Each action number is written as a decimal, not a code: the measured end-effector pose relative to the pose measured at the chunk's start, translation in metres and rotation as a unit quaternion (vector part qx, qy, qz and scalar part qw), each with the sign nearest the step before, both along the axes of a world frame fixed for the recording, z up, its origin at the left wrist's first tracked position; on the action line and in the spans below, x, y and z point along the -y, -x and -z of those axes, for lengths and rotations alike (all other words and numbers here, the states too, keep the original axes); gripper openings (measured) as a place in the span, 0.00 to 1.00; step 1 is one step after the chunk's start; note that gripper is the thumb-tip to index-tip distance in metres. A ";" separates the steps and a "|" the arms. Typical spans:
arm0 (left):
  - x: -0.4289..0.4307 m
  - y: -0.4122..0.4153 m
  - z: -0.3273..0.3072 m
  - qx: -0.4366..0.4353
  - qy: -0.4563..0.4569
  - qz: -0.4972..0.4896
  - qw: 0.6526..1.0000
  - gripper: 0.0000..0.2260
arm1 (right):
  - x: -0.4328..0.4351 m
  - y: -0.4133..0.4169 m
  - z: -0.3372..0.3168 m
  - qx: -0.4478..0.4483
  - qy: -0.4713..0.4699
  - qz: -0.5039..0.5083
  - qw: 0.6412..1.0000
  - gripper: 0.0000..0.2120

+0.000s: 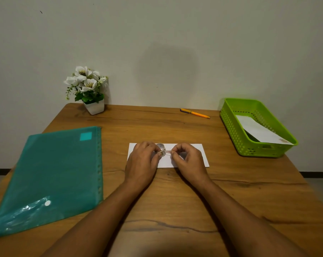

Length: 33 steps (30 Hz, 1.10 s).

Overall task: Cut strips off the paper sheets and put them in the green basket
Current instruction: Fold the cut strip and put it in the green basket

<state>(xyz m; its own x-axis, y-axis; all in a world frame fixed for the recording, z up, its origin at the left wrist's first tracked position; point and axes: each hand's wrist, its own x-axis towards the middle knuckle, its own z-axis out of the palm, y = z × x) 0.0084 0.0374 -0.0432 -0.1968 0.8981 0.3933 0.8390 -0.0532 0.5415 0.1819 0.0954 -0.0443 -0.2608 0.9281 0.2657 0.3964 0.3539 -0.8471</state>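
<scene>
A wooden surface (175, 191) stands against a plain pale wall (175, 43). A white paper sheet (197, 151) lies flat at the centre of the surface, long side across. Both hands are over it.

The left hand (141, 162) has its fingers curled round a small tape roll (161, 147), holding it just above the sheet. The right hand (188, 160) pinches the tape end (168, 152) between thumb and forefinger, the other fingers loosely bent. The short length of tape runs between the two hands.

The green basket (231, 127) sits at 2 o'clock, well apart from the hands, with a white paper piece (258, 132) leaning inside. An orange pen (195, 113) lies at 1 o'clock, a potted white flower (94, 106) at 11 o'clock, and a teal plastic folder (55, 173) at 9 o'clock.
</scene>
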 end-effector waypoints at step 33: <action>-0.180 0.077 -0.021 -0.070 0.076 -0.096 0.990 0.06 | -0.009 -0.003 0.014 -0.011 0.024 0.004 1.000 0.01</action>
